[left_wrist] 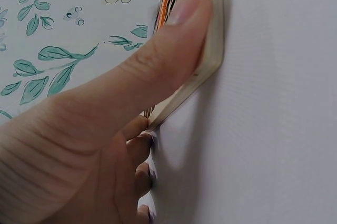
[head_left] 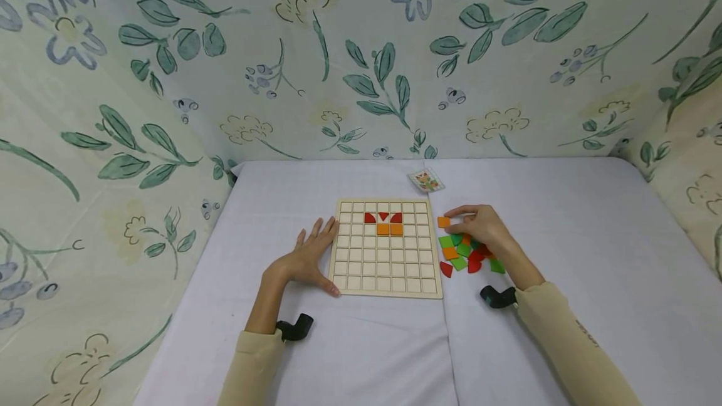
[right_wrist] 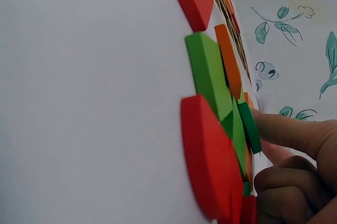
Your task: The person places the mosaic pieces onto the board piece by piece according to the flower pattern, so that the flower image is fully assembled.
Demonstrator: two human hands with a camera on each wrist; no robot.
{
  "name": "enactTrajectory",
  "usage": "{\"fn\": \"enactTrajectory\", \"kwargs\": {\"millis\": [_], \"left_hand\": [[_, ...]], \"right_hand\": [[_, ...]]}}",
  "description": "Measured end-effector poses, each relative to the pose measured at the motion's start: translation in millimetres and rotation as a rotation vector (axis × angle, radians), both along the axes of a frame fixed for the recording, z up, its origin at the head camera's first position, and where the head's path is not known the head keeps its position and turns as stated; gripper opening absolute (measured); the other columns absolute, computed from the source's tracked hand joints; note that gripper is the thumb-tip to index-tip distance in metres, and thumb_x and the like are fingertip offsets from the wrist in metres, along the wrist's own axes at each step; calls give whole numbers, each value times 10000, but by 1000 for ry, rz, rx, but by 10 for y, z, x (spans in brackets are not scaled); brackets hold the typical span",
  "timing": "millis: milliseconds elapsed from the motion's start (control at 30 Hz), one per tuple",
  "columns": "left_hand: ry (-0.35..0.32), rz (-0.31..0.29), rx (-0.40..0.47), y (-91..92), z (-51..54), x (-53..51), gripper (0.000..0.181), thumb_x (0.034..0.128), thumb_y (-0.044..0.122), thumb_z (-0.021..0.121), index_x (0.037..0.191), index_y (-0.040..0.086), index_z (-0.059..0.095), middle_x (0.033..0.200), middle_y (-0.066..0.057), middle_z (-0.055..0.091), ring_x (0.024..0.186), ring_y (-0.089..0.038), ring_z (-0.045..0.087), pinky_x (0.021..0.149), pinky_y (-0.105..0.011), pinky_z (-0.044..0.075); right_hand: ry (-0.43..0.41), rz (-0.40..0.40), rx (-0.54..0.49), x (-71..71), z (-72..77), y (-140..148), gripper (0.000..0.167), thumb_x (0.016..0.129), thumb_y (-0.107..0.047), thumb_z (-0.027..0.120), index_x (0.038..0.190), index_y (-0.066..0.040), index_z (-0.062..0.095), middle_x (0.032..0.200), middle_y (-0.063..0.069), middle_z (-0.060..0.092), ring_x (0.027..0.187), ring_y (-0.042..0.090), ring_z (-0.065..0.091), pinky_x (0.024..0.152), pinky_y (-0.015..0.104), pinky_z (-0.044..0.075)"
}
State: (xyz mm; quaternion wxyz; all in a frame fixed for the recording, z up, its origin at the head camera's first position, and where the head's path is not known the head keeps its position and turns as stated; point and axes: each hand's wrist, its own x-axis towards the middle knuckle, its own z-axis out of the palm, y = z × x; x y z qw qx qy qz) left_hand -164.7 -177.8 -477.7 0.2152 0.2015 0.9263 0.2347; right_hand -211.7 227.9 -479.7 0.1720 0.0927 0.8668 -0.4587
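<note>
A square wooden grid board (head_left: pixel 386 268) lies on the white table. It holds several red pieces (head_left: pixel 370 218) in one row and two orange squares (head_left: pixel 390 229) just below. My left hand (head_left: pixel 304 262) steadies the board's left side with spread fingers, its thumb at the near left corner; the left wrist view shows that thumb (left_wrist: pixel 158 61) over the board's edge. Right of the board, my right hand (head_left: pixel 482 225) pinches an orange square tile (head_left: pixel 443 222) between thumb and index finger. Pieces partly hide those fingertips in the right wrist view.
Beneath the right hand lies a loose pile of green, orange and red pieces (head_left: pixel 459 263); a red piece (right_wrist: pixel 202 155) looms close in the right wrist view. A small patterned card (head_left: pixel 427 180) lies beyond the board. Floral cloth (head_left: pixel 316 80) hangs behind the table.
</note>
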Motion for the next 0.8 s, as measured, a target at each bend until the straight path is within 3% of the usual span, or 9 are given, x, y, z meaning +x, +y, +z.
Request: {"fn": "enactTrajectory", "kwargs": {"millis": [233,500,800], "left_hand": [[1,-1,-7,1,-4,-1,1511,579,474,998,1670,98,24,1760,-71,-50,1624,-330,-139,1307,-609,-82],[-4,-1,-2,2,-5,-4,1514,575,473,999,1671,101,24,1760,-67,-53,1624,-330,-143,1306,-610,-85],[-18,-2,-5,-10,-26,-20,1532,574,476,1000,1670,110,-6,1756,-53,-88,1620,-320,-167,1306,-604,-95]], "right_hand": [[10,-15,9,5,-9,-19,449,913,-259,798,1316,-87,699,668,-2,391,784,227,502,626,251,403],[42,8,10,-11,-16,-34,424,907,-229,805,1274,-42,705,621,-23,363,622,179,428,552,244,364],[110,32,8,9,78,-113,383,937,-266,773,1264,-73,729,628,-26,297,580,171,349,506,256,282]]}}
